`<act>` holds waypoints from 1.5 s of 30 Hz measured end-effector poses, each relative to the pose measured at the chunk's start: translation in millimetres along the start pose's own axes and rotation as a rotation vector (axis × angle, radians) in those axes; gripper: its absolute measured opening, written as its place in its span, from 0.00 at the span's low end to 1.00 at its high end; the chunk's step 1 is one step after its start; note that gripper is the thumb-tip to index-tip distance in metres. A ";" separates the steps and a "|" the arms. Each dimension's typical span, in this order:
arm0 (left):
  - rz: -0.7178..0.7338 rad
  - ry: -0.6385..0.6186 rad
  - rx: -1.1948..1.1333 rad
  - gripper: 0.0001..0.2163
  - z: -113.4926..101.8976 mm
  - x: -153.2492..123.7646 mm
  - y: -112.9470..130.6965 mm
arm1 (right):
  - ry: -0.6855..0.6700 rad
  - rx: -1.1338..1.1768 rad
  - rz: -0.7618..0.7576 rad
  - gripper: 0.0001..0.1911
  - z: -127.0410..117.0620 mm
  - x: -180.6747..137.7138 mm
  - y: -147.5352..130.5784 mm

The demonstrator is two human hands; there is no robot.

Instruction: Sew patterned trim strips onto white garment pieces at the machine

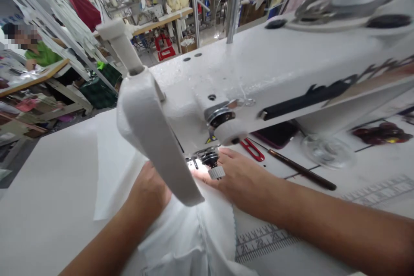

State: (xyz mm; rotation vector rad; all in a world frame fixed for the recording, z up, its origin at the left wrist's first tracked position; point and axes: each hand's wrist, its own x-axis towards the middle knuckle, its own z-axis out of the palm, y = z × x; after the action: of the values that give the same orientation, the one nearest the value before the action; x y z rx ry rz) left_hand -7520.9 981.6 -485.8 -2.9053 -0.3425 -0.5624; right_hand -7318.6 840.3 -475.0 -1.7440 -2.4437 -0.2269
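Observation:
A white sewing machine (190,90) fills the middle, with a lit area around its presser foot (194,164). White cloth (181,233) runs under it and hangs in folds toward me. To the left of the needle area, my left hand (153,187) rests on the cloth, its fingers hidden behind the machine's front cover. On the right side, my right hand (231,172) lies on the cloth close to the presser foot, its visible fingers stretched out flat. The machine's white knob hides part of that hand.
Right of my hand lie small red thread snips (252,150), a dark pen-like tool (302,170), a phone (278,133) and a clear round dish (328,151). Ruler tape (268,241) is fixed along the table. A person in green (43,54) sits at another table, far left.

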 end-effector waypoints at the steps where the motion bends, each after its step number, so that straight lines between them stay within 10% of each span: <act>1: 0.007 0.005 0.018 0.07 -1.3 2.3 1.0 | -0.009 0.005 0.005 0.17 0.2 0.7 0.0; 10: -0.027 0.113 -0.025 0.11 -0.4 5.7 3.7 | 0.014 0.226 0.037 0.22 -16.6 -6.9 2.5; 17: -0.064 0.057 -0.092 0.13 -34.2 -38.2 19.8 | 0.069 0.324 0.158 0.12 -17.1 -41.2 -62.7; 24: -0.541 -0.071 -0.503 0.15 -73.9 -55.5 83.0 | 0.236 0.490 0.006 0.18 -11.0 -31.9 -140.4; 30: -1.048 0.049 -1.080 0.13 -66.0 -83.6 79.2 | 0.188 0.864 -0.298 0.23 25.0 -84.4 -177.2; 34: -1.225 0.244 -1.454 0.20 -67.2 -105.5 76.7 | 0.014 1.344 0.519 0.20 85.4 -122.9 -189.1; 36: -1.271 0.373 -1.632 0.21 -69.6 -108.2 79.1 | -0.133 1.627 0.783 0.37 110.6 -119.7 -196.9; 39: -1.293 0.480 -1.712 0.21 -71.6 -107.4 82.0 | -0.222 1.923 0.841 0.49 131.2 -91.9 -210.5; 45: -1.243 0.538 -1.748 0.20 -73.2 -114.6 80.0 | -0.237 2.102 0.876 0.39 129.5 -70.3 -219.9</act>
State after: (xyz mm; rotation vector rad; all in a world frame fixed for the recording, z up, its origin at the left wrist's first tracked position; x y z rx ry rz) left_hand -7629.5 868.0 -472.0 -2.7016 -2.6642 -2.8564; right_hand -7506.3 730.3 -625.7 -1.1656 -0.4977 1.7806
